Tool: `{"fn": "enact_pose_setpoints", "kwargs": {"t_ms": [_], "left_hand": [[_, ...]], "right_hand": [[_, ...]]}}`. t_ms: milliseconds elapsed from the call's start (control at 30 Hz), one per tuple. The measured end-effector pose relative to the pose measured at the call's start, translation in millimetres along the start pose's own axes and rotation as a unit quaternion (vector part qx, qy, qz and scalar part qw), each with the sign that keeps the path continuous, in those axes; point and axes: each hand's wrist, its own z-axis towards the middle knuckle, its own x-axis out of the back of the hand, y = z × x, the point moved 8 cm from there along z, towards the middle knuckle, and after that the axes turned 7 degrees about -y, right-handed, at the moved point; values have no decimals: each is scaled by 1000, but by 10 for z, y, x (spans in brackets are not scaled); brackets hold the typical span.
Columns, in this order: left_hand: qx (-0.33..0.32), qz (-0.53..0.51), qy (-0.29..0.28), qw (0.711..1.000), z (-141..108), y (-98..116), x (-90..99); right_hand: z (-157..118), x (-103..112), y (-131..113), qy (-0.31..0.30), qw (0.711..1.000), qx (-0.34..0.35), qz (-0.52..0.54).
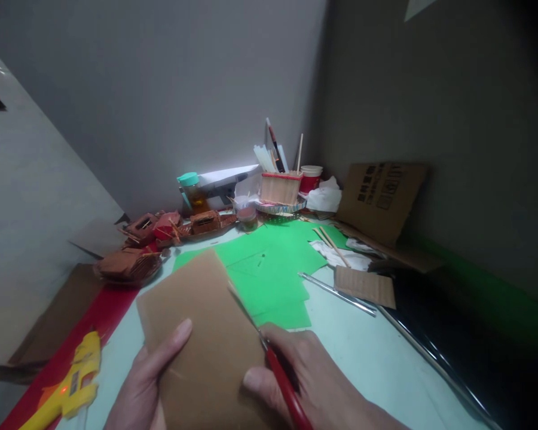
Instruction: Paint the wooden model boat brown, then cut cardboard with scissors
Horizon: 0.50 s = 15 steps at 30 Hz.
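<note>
A plain brown cardboard piece is held up over the table in the lower middle. My left hand grips its left edge, thumb on the face and the other fingers hidden behind. A cutting tool with a red handle is in my right hand, its thin metal blade lying along the card's right edge. The right thumb rests near the lower part of the card. Behind the card, green sheets lie on the pale table.
A yellow glue gun with a lit orange light lies at left. Brown model boats stand beyond it. A wooden box holds sticks and a brush. Metal rods, corrugated card and a cardboard flap are at right.
</note>
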Motion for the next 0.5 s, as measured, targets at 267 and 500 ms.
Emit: {"fn": "enact_pose_setpoints", "kwargs": {"t_ms": [267, 500], "left_hand": [[-28, 23, -14, 999, 59, 146, 87], [-29, 39, 8, 999, 67, 141, 117]], "right_hand": [[-9, -10, -44, -43, 997, 59, 32], [76, -72, 86, -13, 998, 60, 5]]}}
